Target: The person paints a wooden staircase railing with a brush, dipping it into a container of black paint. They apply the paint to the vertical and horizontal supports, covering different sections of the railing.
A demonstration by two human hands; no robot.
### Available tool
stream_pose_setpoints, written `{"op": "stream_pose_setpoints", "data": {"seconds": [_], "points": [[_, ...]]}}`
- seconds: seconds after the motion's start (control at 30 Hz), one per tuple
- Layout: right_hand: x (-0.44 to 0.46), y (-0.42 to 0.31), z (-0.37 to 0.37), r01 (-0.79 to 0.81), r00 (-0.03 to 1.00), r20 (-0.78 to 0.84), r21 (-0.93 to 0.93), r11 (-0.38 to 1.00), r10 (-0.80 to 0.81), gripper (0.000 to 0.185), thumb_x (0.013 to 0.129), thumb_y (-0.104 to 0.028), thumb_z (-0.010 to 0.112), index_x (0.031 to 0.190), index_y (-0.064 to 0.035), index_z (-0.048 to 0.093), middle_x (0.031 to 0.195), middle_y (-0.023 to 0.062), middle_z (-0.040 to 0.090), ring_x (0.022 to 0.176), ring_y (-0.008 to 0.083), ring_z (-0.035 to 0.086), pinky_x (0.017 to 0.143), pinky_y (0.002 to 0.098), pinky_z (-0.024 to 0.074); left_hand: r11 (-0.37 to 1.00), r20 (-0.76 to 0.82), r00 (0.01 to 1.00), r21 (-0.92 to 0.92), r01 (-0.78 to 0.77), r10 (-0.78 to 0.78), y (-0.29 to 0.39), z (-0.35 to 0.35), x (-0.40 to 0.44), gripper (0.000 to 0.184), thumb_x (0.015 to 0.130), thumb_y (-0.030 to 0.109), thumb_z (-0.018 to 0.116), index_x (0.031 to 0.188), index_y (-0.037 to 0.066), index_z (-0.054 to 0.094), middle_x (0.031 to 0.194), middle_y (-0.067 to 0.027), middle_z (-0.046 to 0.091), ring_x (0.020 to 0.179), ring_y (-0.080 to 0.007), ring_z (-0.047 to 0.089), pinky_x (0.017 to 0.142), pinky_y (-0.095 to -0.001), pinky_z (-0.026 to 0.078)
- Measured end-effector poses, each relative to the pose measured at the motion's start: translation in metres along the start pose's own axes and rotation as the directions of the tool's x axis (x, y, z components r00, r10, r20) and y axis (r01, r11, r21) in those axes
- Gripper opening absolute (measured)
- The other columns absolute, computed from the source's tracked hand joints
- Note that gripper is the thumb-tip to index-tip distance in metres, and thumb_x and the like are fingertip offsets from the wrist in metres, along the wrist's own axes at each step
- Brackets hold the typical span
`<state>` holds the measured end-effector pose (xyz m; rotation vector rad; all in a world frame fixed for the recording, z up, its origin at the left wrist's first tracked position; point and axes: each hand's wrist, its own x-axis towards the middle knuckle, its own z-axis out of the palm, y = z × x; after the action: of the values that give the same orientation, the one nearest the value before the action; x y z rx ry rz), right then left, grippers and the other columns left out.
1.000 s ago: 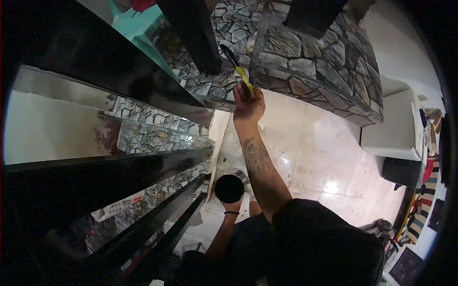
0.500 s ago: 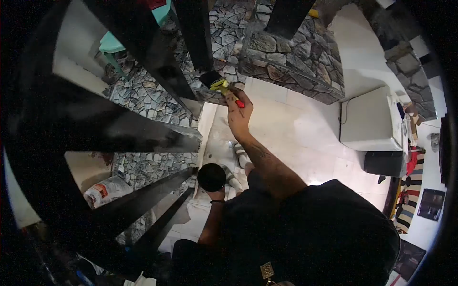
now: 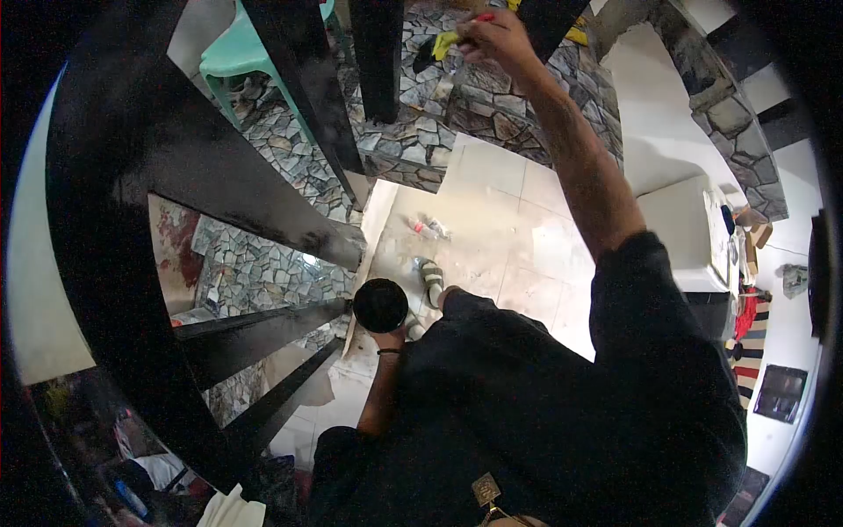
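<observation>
Black covers what we see of the post (image 3: 379, 61), though we cannot tell whether any part is left bare, as our right hand (image 3: 498, 37) grips the brush (image 3: 446, 44) beside it and our left hand (image 3: 386, 338) holds the pot (image 3: 380, 306) nearer us.

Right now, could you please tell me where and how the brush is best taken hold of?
I'd take the brush by its handle, coming from the red end: that end looks slimmer, and the dark bristles point the opposite way.
</observation>
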<state>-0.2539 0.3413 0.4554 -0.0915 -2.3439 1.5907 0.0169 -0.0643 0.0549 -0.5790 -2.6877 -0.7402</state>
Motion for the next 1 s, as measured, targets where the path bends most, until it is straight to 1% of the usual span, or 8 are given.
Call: {"op": "stream_pose_setpoints", "data": {"seconds": [0.13, 0.17, 0.27, 0.53, 0.6, 0.73, 0.87, 1.0], "points": [[0.107, 0.121, -0.018, 0.034, 0.916, 0.392, 0.128, 0.991, -0.082, 0.041, 0.094, -0.023, 0.057, 0.108, 0.0149, 0.055, 0.108, 0.0347, 0.060, 0.098, 0.0464, 0.064, 0.080, 0.0602, 0.0548, 1.000, -0.029, 0.999, -0.008, -0.026, 0.026, 0.014, -0.009, 0.020, 0.054, 0.091, 0.048, 0.054, 0.136, 0.018, 0.052, 0.139, -0.0123, 0.049, 0.133, -0.0341, 0.040, 0.113, -0.0559, 0.024], [0.130, 0.156, -0.017, -0.106, 0.899, 0.437, 0.278, 0.955, -0.028, 0.045, 0.095, -0.027, 0.053, 0.108, 0.0158, 0.054, 0.109, 0.0362, 0.058, 0.099, 0.0485, 0.062, 0.081, 0.0611, 0.0539, 1.000, -0.046, 0.998, 0.001, -0.030, 0.030, 0.016, -0.010, 0.023, 0.055, 0.090, 0.049, 0.055, 0.135, 0.018, 0.053, 0.138, -0.0129, 0.050, 0.133, -0.0350, 0.040, 0.113, -0.0564, 0.025], [0.091, 0.097, 0.013, -0.278, 0.954, 0.170, 0.200, 0.940, 0.246, 0.039, 0.095, -0.024, 0.054, 0.105, 0.0139, 0.055, 0.103, 0.0325, 0.059, 0.094, 0.0443, 0.063, 0.079, 0.0568, 0.0545, 0.999, -0.046, 0.999, 0.032, -0.013, 0.015, 0.016, 0.001, 0.024, 0.059, 0.087, 0.053, 0.056, 0.135, 0.018, 0.053, 0.137, -0.0142, 0.050, 0.132, -0.0375, 0.040, 0.112, -0.0577, 0.025], [0.063, 0.052, 0.018, -0.308, 0.950, 0.055, 0.341, 0.888, 0.308, 0.025, 0.094, -0.016, 0.054, 0.096, 0.0088, 0.057, 0.089, 0.0226, 0.060, 0.081, 0.0330, 0.064, 0.074, 0.0455, 0.0561, 0.833, 0.064, 0.963, -0.488, 0.260, -0.264, 0.021, 0.016, 0.025, 0.062, 0.084, 0.052, 0.059, 0.136, 0.018, 0.051, 0.141, -0.0159, 0.046, 0.133, -0.0404, 0.038, 0.111, -0.0624, 0.021], [0.054, 0.042, 0.007, -0.297, 0.952, 0.054, 0.384, 0.874, 0.300, 0.021, 0.093, -0.014, 0.054, 0.093, 0.0076, 0.057, 0.085, 0.0201, 0.060, 0.078, 0.0302, 0.064, 0.072, 0.0427, 0.0565, 0.847, 0.047, 0.961, -0.462, 0.263, -0.273, 0.025, 0.008, 0.028, 0.063, 0.084, 0.052, 0.060, 0.136, 0.019, 0.051, 0.141, -0.0160, 0.045, 0.133, -0.0409, 0.037, 0.111, -0.0629, 0.021], [0.034, 0.015, 0.012, -0.259, 0.961, -0.041, 0.225, 0.939, 0.274, 0.016, 0.091, -0.009, 0.055, 0.089, 0.0065, 0.059, 0.078, 0.0176, 0.061, 0.072, 0.0262, 0.065, 0.068, 0.0386, 0.0571, 0.984, 0.035, 0.999, 0.174, -0.024, 0.019, 0.022, -0.013, 0.034, 0.063, 0.083, 0.051, 0.061, 0.136, 0.018, 0.052, 0.141, -0.0165, 0.046, 0.133, -0.0410, 0.038, 0.111, -0.0628, 0.022], [0.013, -0.035, 0.035, -0.247, 0.960, -0.171, -0.157, 0.956, 0.220, 0.015, 0.083, -0.004, 0.059, 0.087, 0.0098, 0.062, 0.073, 0.0225, 0.065, 0.065, 0.0267, 0.067, 0.059, 0.0394, 0.0570, 0.966, 0.098, 0.986, -0.208, 0.152, -0.134, 0.026, -0.019, 0.035, 0.064, 0.083, 0.048, 0.061, 0.136, 0.015, 0.051, 0.141, -0.0163, 0.047, 0.133, -0.0399, 0.039, 0.111, -0.0613, 0.024], [0.036, 0.004, 0.042, -0.299, 0.939, -0.228, -0.180, 0.937, 0.256, 0.019, 0.082, -0.004, 0.057, 0.083, 0.0140, 0.062, 0.070, 0.0242, 0.065, 0.063, 0.0300, 0.068, 0.056, 0.0436, 0.0568, 0.948, 0.084, 0.990, -0.290, 0.130, -0.110, 0.028, -0.021, 0.035, 0.064, 0.084, 0.047, 0.059, 0.139, 0.015, 0.048, 0.142, -0.0153, 0.045, 0.134, -0.0384, 0.039, 0.112, -0.0591, 0.024]]}}
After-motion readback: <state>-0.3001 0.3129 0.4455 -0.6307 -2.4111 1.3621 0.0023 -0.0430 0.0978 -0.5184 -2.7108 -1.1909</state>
